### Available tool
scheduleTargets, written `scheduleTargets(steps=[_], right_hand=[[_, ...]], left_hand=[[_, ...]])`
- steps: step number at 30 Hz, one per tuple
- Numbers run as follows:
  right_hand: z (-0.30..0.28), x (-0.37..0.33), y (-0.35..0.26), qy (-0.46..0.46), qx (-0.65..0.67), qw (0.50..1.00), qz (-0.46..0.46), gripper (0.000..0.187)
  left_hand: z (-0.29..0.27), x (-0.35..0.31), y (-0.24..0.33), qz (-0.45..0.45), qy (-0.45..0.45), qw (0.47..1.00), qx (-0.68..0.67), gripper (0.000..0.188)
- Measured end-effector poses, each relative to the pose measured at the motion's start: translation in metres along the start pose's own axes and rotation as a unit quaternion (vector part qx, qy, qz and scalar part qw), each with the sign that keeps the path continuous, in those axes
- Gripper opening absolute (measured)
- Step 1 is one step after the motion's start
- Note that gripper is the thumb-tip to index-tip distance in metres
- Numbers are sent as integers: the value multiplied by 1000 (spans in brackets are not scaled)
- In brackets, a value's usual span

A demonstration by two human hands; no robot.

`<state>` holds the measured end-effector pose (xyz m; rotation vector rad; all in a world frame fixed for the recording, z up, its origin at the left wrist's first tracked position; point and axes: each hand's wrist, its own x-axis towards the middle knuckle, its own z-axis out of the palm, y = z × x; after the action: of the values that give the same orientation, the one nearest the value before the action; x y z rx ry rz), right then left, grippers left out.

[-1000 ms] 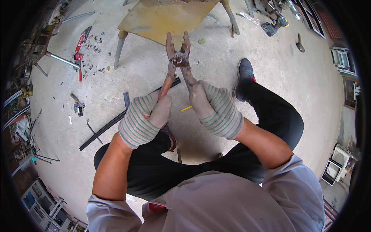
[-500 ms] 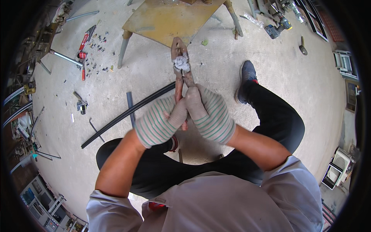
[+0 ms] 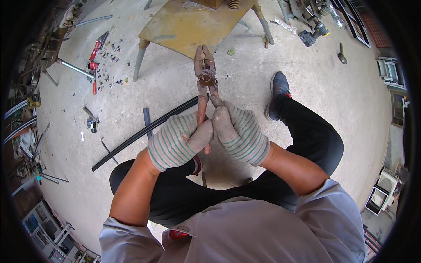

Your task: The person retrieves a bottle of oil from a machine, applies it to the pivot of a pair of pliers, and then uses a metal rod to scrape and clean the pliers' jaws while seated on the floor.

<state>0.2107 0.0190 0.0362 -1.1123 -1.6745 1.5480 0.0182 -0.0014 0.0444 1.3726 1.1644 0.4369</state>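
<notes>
A rusty pair of pliers [image 3: 205, 77] points away from me in front of my body, its jaws a little apart. My left hand [image 3: 177, 139], in a grey glove with green stripes, is closed round the reddish left handle. The right handle goes into the grip of my right hand [image 3: 240, 131], gloved the same way. Both thumbs lie along the handles, almost touching each other. Dark brown, wet-looking grime covers the pivot. Nothing shows between the jaws. Beyond the pliers' tips is the corner of a low yellowish table [image 3: 175, 26].
Long black strips [image 3: 144, 131] lie on the concrete floor to the left. Further left are a red-handled tool [image 3: 94, 57] and scattered dark scraps. A cordless drill [image 3: 312, 35] and a mallet [image 3: 342, 55] lie at the far right. Window frames and equipment line both sides.
The pliers' jaws and handles have spread apart slightly. The pale, whitish clump over the pivot is gone from view, and dark grime shows there now.
</notes>
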Motion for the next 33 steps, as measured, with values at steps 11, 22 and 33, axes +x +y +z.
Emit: scheduleTargets(steps=[11, 22, 33], right_hand=[[-1, -4, 2, -2, -67, 996, -53, 35], [-16, -6, -2, -24, -51, 998, 2, 29], [-6, -4, -5, 3, -20, 1000, 20, 33]], left_hand=[[-3, -5, 1, 20, 35, 999, -11, 34], [-21, -8, 20, -61, 50, 995, 60, 43], [-10, -5, 24, -73, 45, 996, 8, 39]])
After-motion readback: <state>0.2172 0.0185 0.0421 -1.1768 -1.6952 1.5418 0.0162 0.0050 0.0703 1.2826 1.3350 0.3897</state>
